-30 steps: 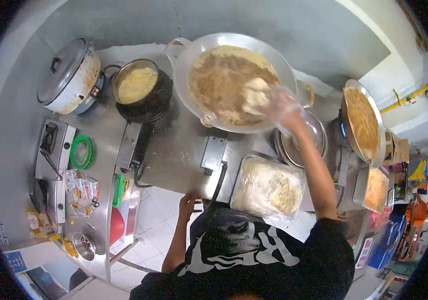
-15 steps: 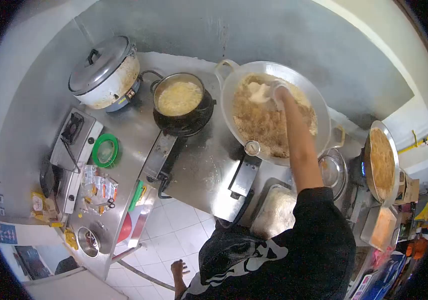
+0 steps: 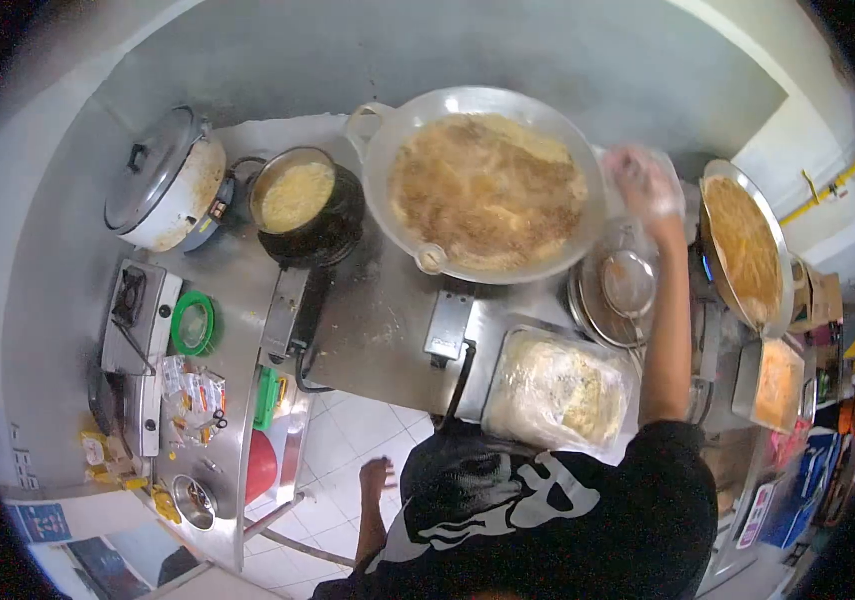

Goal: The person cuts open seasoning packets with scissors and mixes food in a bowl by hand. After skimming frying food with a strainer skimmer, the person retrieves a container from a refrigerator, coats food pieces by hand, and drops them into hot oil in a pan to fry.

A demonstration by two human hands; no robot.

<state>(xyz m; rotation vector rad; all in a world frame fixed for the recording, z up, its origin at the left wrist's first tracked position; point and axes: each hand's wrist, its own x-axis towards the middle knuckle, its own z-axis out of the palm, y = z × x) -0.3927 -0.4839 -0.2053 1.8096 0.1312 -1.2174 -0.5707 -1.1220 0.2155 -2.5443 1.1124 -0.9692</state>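
My right hand, in a clear plastic glove, is raised just beyond the right rim of the large wok. Motion blurs its fingers, so I cannot make out whether it holds anything. Foaming brown oil fills the wok, with pale pieces frying in it. Below that hand, a wire strainer rests over a round metal pan. A plastic-lined tray of pale, floury food stands close to my body. My left hand hangs low above the tiled floor, empty, its fingers loosely apart.
Left of the wok, a smaller pot of bubbling oil sits on a burner beside a big rice cooker. Another wok of frying food is at the right, with an orange-filled tray nearer. A green basket and scissors lie left.
My right hand has come up out of the large wok, away from a pale piece at the oil, and moved right past the rim. My left hand still hangs low. The view has shifted.
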